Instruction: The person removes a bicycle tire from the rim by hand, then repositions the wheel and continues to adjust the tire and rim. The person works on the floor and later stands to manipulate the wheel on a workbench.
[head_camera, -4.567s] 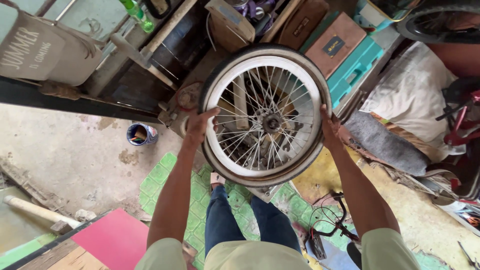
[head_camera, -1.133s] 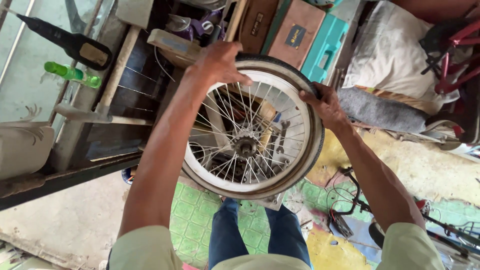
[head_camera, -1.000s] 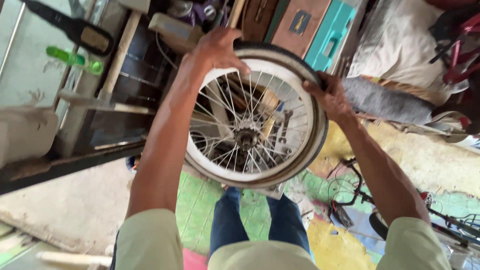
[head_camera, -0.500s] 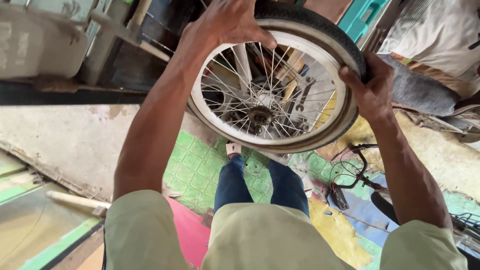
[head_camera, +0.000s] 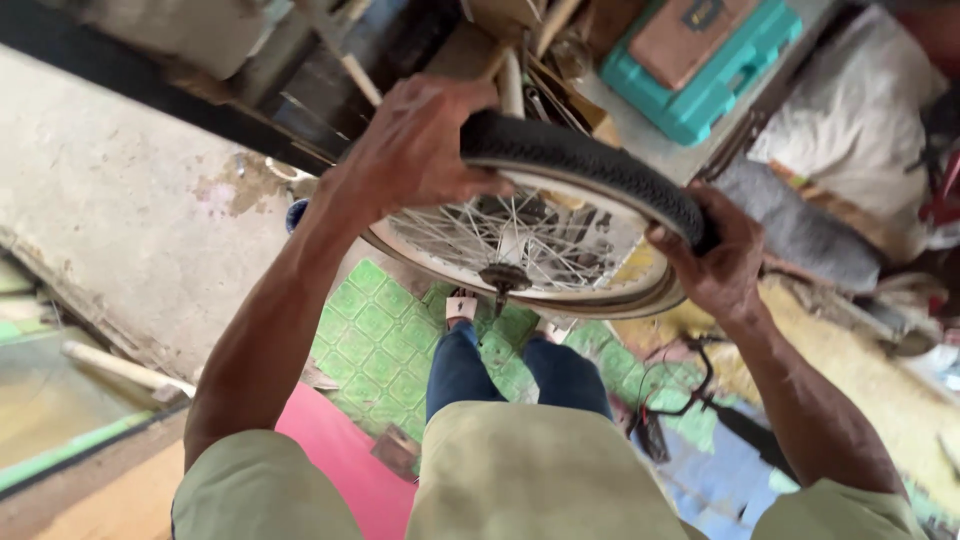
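Head view: wheel (head_camera: 530, 250) held up at chest height over the knees. Black tyre (head_camera: 590, 170) sits on approx. the far half of the rim; near half bare. Left hand (head_camera: 420, 150) & right hand (head_camera: 715, 255) clamp the tyre.

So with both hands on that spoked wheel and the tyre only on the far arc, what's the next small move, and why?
Probably press the black tyre further onto the silver rim, working round from the left hand toward the right hand. The tyre covers only the far arc between the hands; the near rim shows bare, and both hands grip at the tyre's ends.
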